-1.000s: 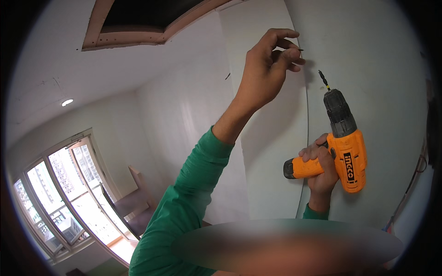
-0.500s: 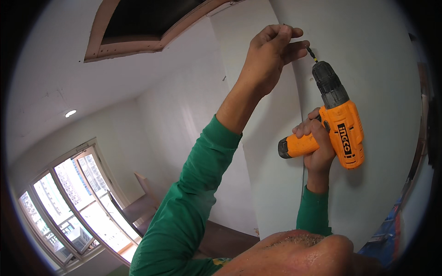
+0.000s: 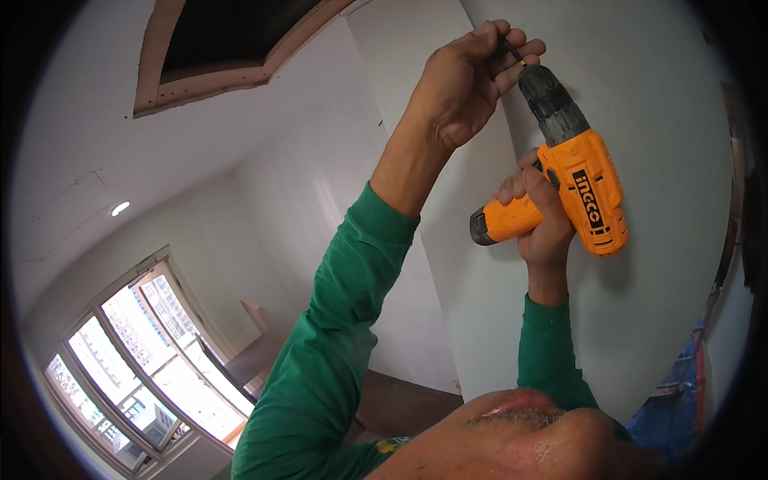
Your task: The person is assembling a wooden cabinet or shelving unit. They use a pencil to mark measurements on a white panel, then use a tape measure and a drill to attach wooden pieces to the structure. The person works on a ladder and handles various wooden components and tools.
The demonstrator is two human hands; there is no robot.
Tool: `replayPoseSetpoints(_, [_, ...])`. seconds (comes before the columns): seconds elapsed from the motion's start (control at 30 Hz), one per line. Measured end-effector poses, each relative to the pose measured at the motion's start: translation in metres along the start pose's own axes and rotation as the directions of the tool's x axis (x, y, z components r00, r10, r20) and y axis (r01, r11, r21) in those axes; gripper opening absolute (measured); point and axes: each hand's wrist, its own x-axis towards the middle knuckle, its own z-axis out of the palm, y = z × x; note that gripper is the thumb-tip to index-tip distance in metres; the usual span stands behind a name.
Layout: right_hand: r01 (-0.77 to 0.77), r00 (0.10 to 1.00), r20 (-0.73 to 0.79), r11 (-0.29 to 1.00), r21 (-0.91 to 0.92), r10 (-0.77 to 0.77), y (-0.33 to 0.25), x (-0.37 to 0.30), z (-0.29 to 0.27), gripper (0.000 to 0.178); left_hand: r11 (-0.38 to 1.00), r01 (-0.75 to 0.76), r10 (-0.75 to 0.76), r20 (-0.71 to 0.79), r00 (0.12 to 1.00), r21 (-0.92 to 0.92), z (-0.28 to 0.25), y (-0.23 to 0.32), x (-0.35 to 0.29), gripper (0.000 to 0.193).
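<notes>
- We hold the orange cordless drill (image 3: 580,188) by its handle in our right hand (image 3: 540,220), fingers wrapped tight round the grip, with the battery end poking out to the left of the fist.
- Up from that grip the drill's dark chuck (image 3: 552,104) tilts up and to the left, and its thin bit (image 3: 514,54) runs into the fingers of our left hand (image 3: 464,84).
- Our left hand closes narrowly round the tip of the bit, fingertips pinched together against the white wall panel (image 3: 640,96); whether a screw sits in the pinch, we cannot tell.
- Below both hands our green sleeves (image 3: 336,344) run down toward the lower edge.
- Well away to the left of the grip, an unfinished opening in the ceiling (image 3: 216,44) shows dark above, and a large window (image 3: 152,360) glows far below.
</notes>
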Motion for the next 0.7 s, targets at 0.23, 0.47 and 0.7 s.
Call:
replayPoseSetpoints(0.23, [0.020,1.000,0.005,1.000,-0.006,-0.020,0.007,0.000,-0.002,0.016,0.994,0.025,-0.025,-0.001,1.000,-0.109,-0.005,0.002,0.003,0.023])
replayPoseSetpoints(0.47, [0.031,1.000,0.001,1.000,0.005,-0.031,0.003,0.004,-0.001,0.017,0.994,0.015,-0.015,-0.001,1.000,-0.110,0.004,-0.003,0.005,0.020])
replayPoseSetpoints(0.7, [0.110,0.994,0.022,0.988,-0.113,-0.108,-0.003,0.009,0.006,0.021,0.998,0.034,-0.038,0.080,0.996,0.043,0.006,0.006,0.011,0.020])
